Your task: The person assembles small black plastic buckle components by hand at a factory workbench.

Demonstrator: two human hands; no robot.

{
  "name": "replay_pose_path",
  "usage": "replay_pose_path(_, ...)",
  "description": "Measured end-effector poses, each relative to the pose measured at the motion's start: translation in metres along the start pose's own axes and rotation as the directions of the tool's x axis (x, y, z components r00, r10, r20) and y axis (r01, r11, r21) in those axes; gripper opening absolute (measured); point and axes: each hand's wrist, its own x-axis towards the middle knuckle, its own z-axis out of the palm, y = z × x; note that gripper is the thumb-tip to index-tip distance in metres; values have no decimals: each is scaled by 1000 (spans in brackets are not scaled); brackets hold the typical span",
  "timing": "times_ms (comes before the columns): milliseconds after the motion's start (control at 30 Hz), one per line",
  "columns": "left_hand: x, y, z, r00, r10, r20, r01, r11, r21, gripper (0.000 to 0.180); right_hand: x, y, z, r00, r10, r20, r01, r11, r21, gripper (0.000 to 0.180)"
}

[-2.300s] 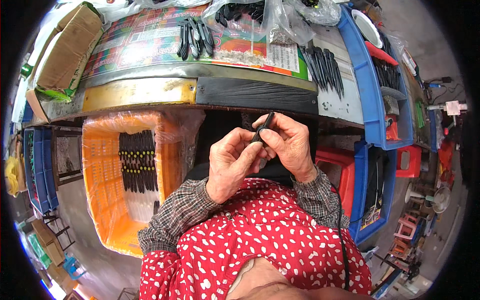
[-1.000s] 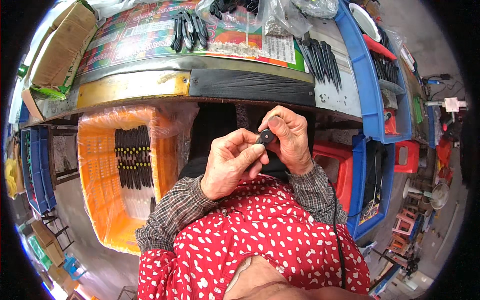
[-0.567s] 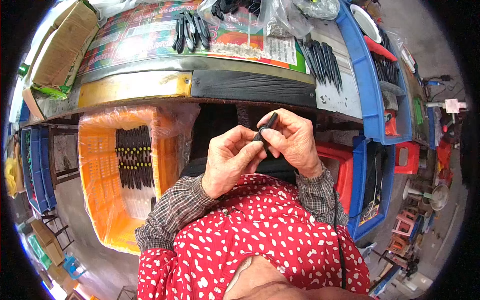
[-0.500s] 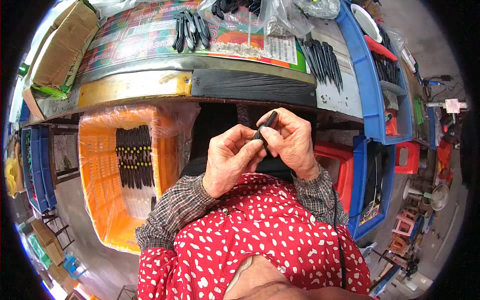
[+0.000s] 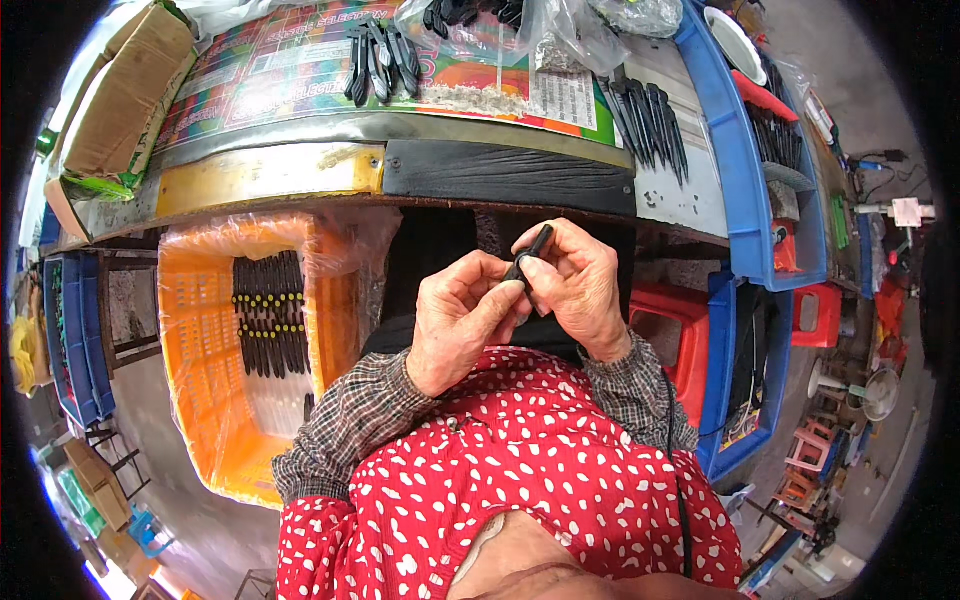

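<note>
Both hands meet over my lap, just below the table edge, on one slim black handle-like part (image 5: 541, 241). My left hand (image 5: 462, 315) pinches its lower end between thumb and fingers. My right hand (image 5: 580, 285) grips it higher up, thumb pressed along its side, and the rounded tip sticks out above. The fingers cover most of it, so its exact kind cannot be made out. Similar black pieces (image 5: 382, 65) lie in a bunch on the table, and more slim black pieces (image 5: 648, 125) lie at the table's right.
An orange plastic-lined crate (image 5: 205, 400) at my left holds rows of black pieces with yellow dots (image 5: 268, 315). A cardboard box (image 5: 130, 105) stands at the table's left. Blue bins (image 5: 715, 130) and a red stool (image 5: 685, 345) are at the right.
Very little differs. My fingers have shifted slightly on the black part, which both hands still hold in the same place.
</note>
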Motion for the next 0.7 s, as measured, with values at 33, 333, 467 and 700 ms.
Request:
replay_pose_path(33,0,0,0,1000,1,-8,-1,1000,-10,9,0,0,0,1000,1,-1,-1,1000,0,11)
replay_pose_path(333,-2,7,-1,992,-99,77,106,990,-96,12,4,-8,-16,995,42,87,-47,997,56,14)
replay_pose_path(467,-1,6,1,993,-85,79,92,991,-97,12,1,9,-2,963,-240,-122,227,968,-111,17)
replay_pose_path(700,-3,7,1,991,-106,79,118,981,-152,11,8,7,-18,989,-19,147,-15,973,229,20)
